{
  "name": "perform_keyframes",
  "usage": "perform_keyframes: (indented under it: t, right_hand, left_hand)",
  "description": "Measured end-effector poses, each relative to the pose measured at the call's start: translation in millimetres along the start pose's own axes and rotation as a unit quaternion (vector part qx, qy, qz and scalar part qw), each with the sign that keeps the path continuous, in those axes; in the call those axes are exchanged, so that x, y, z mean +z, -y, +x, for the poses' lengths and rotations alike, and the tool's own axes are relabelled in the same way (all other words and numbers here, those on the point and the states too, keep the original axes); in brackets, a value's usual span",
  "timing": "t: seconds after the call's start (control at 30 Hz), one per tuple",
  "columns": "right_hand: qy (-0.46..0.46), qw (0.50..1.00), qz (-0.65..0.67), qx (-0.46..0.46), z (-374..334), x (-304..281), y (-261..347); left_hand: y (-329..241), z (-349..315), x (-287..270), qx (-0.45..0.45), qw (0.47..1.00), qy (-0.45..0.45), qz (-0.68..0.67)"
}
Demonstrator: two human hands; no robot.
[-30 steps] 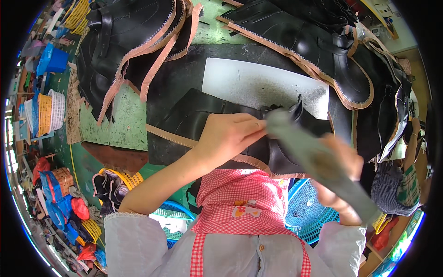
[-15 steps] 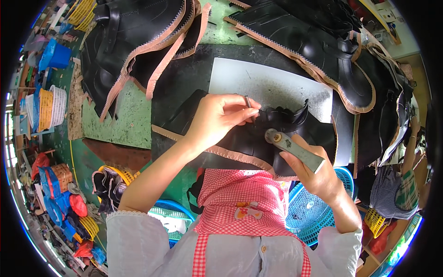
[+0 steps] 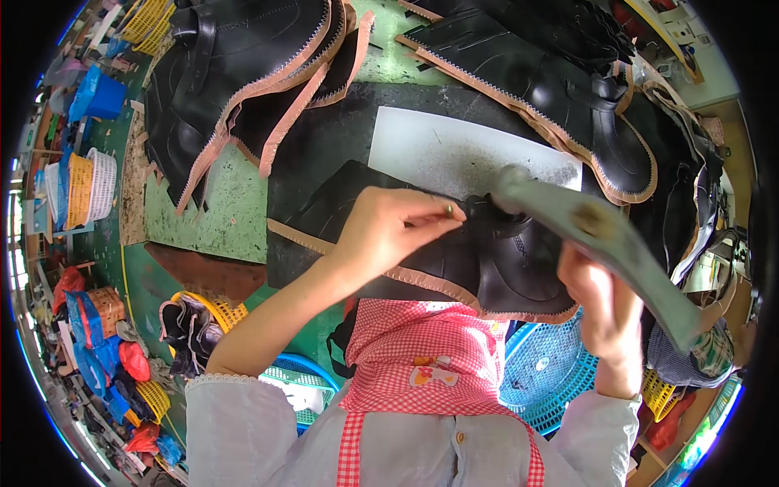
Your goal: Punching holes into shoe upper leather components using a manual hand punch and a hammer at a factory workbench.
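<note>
Head view, only one: left hand point(image 3: 385, 223) has its grip pinched on a small thin tool point(image 3: 449, 210), mostly hidden by the fingers, just above the black leather piece point(image 3: 519, 280); fingertip pinch likely to steer it finely. Right hand point(image 3: 600, 296) has its grip wrapped under a blurred, grey, hammer-like tool point(image 3: 602, 231); handle hidden, fist presumably for swing control. Tool sits above the leather's right half, to the right of the left fingers, apart from them. Leather lies flat, tan stitched edge toward the wearer, on a dark mat point(image 3: 341, 134), probably there as backing for the surface point(image 3: 223, 211). White sheet point(image 3: 414, 134) lies just beyond, smudged; purpose unclear. Stitched leather stacks at far left point(image 3: 268, 49) and far right point(image 3: 527, 69) flank the mat, likely parked to leave its middle free. Blue basket point(image 3: 568, 394) sits near right, below surface level.
</note>
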State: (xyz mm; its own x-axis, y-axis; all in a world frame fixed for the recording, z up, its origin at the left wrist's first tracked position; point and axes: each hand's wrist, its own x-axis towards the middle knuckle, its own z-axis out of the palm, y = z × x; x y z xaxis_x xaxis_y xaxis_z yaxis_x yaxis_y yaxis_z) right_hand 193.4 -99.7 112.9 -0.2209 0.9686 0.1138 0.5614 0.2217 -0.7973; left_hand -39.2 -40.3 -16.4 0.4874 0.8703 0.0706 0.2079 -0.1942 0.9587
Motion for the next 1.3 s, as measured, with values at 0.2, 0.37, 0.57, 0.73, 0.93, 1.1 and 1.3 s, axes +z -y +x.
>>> perform_keyframes:
  t: [0.2, 0.37, 0.57, 0.73, 0.93, 1.1, 1.3]
  right_hand:
    - [0.144, 0.987, -0.068, 0.009, 4, 26, -5]
    - [0.154, 0.983, -0.08, 0.055, -15, 38, -39]
    - [0.149, 0.985, -0.07, 0.044, -17, 40, -41]
    - [0.142, 0.986, -0.02, 0.081, -6, 23, -29]
    - [0.07, 0.981, -0.101, -0.148, 2, 21, 11]
    - [0.183, 0.98, -0.048, 0.06, -20, 34, -25]
    - [0.147, 0.984, -0.094, 0.047, -32, 47, -34]
  left_hand:
    - [3, -10, 7, 0.101, 0.985, -0.059, 0.123]
    - [-1, 7, -6, -0.112, 0.986, 0.017, -0.124]
    - [2, 4, -10, -0.117, 0.982, 0.045, -0.138]
    - [-1, -6, -2, 0.03, 0.999, -0.007, 0.022]
    - [-2, -18, 6, 0.13, 0.984, -0.034, 0.121]
    - [-2, -3, -11, -0.122, 0.978, 0.015, -0.17]
    - [-3, 36, -14, 0.224, 0.88, -0.1, 0.408]
